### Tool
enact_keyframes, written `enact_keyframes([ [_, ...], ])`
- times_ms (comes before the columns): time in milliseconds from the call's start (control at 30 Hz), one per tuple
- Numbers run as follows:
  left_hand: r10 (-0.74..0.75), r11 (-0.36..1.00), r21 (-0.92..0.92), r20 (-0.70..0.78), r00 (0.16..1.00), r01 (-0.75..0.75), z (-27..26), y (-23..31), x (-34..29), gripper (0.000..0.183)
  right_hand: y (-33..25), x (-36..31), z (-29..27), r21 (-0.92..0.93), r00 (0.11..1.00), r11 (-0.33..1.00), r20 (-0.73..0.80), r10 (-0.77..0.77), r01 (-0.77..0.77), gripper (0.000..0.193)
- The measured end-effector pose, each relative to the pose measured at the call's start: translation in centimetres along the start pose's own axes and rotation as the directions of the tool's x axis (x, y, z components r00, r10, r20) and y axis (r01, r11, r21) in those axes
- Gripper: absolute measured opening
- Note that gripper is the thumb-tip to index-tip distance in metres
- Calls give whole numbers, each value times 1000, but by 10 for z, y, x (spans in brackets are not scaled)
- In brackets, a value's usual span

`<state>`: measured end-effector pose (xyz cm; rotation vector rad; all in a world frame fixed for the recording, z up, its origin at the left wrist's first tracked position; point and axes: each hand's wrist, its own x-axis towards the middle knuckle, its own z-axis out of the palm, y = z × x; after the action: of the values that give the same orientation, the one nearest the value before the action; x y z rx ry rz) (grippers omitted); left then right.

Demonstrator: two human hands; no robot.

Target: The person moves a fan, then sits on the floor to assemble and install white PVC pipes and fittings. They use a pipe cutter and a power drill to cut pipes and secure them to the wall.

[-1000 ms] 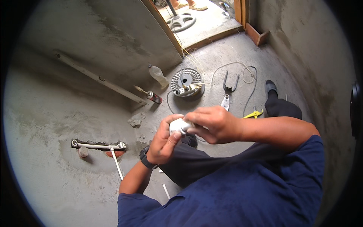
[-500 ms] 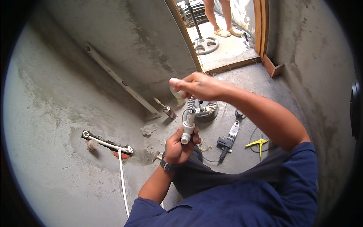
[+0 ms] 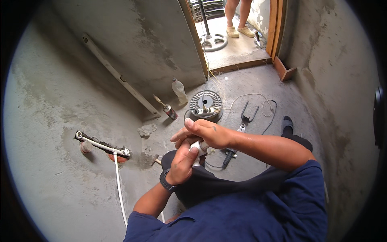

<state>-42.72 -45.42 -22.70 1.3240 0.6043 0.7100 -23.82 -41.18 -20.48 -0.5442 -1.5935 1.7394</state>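
My left hand [image 3: 182,164], with a black watch at its wrist, is closed around a white plastic pipe fitting [image 3: 197,147] held above my lap. My right hand [image 3: 209,134] lies across the top of it, palm toward the fitting's narrower end. Its fingers are stretched out over my left fingers and the thumb stands apart. Part of the fitting is hidden between the two hands.
White pipes [image 3: 117,173] run along and into a chased slot in the left wall. On the floor are a cable reel [image 3: 207,99], a torch canister [image 3: 170,112], a plastic bottle [image 3: 179,89], a pipe-welding tool [image 3: 229,156] and a hammer [image 3: 155,159]. A person's legs [image 3: 238,16] stand beyond the doorway.
My right hand has come down from the air above the reel onto the fitting. My left hand has tilted the fitting and the view has shifted somewhat.
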Motion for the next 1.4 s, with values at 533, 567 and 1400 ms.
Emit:
enact_keyframes([
  [533,70,947,306,109,992,-100,16,14,2,39,-3,-35,8,85,961,957,-54,-272,276,71],
  [567,66,948,303,106,992,-95,17,15,2,39,-2,-36,8,68,961,960,-61,-268,272,71],
  [1400,178,869,430,188,966,-244,25,14,18,39,-11,-51,-7,-216,902,882,-14,-431,418,69],
])
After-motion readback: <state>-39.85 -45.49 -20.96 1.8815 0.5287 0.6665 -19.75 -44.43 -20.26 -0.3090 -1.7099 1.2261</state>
